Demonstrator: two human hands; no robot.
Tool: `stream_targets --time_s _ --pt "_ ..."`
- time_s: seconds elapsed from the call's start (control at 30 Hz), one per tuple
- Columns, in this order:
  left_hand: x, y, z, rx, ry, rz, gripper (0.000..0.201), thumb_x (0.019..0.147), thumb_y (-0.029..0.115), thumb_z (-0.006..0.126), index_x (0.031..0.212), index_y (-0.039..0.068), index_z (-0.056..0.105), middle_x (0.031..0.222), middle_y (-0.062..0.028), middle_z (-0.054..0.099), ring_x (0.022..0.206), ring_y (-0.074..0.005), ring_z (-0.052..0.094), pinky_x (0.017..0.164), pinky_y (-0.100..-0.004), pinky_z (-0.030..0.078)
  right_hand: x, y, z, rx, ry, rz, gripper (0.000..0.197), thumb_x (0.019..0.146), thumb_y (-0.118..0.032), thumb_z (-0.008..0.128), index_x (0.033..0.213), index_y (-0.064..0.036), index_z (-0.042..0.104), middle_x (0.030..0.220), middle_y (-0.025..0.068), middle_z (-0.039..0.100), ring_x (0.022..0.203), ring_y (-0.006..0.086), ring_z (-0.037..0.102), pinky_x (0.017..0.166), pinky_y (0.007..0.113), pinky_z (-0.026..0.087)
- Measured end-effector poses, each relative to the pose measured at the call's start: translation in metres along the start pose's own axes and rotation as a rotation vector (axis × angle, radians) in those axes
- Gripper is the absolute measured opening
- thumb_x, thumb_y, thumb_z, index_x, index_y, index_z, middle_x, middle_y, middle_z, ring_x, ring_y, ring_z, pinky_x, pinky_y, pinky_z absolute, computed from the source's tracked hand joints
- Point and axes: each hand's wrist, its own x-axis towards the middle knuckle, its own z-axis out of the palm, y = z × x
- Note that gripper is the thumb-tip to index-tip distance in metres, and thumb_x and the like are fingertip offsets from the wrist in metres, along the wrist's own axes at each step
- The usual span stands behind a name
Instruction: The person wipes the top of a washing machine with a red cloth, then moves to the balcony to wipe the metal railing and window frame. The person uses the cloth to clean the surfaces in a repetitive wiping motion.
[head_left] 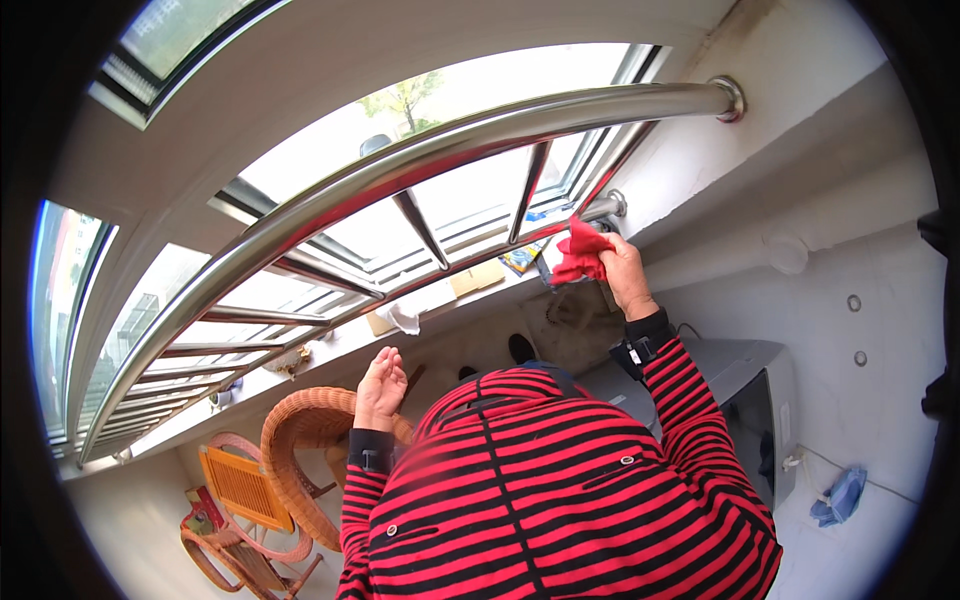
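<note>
A crumpled red cloth (580, 253) is pinched in the fingers of my right hand (628, 277). The cloth hangs by the lower bar at the right end of a shiny metal window railing (640, 101); whether it touches the bar I cannot tell. My left hand (381, 388) is raised below the railing, its fingers stretched out and holding nothing. Nearest to it are a white crumpled piece (403, 317) on the sill and a round wicker chair (285, 430). Striped sleeves with dark cuffs cover both my arms.
Windows stand behind the railing. On the sill (345, 345) lie a flat cardboard piece (478, 280) and a blue-and-yellow packet (520, 260). A slatted wooden seat (248, 488) is at lower left. To the right are a grey boxy appliance (715, 362) and a blue bag (842, 497).
</note>
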Motion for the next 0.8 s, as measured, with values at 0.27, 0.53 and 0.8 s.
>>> stream_targets --time_s 0.27,0.53,0.8 --pt "0.003 0.000 0.013 -0.011 -0.004 0.004 0.034 0.104 0.003 0.061 0.138 0.009 0.061 0.128 -0.0059 0.072 0.111 -0.0210 0.071 0.087 -0.0335 0.060 0.038 -0.023 0.053 -0.790 0.100 -0.763 0.033 0.101 0.000 0.053 0.132 0.0000 0.063 0.130 0.0141 0.068 0.117 0.0250 0.069 0.094 0.035 0.060" --pt "-0.018 -0.005 -0.002 -0.037 -0.001 0.048 0.034 0.104 0.003 0.061 0.137 0.010 0.061 0.126 -0.0064 0.074 0.108 -0.0210 0.071 0.086 -0.0334 0.060 0.073 0.090 0.112 -1.187 0.296 -0.661 0.042 0.099 -0.021 0.054 0.140 -0.0197 0.064 0.154 0.0071 0.054 0.149 0.0292 0.042 0.114 0.054 0.035" --pt "-0.012 -0.005 -0.009 0.022 0.061 0.006 0.028 0.103 0.002 0.060 0.129 0.010 0.067 0.122 -0.0048 0.076 0.105 -0.0207 0.072 0.084 -0.0337 0.061 0.043 0.088 0.130 -0.885 0.155 -0.746 0.042 0.097 -0.011 0.054 0.138 -0.0102 0.061 0.149 0.0107 0.056 0.146 0.0373 0.042 0.121 0.049 0.035"
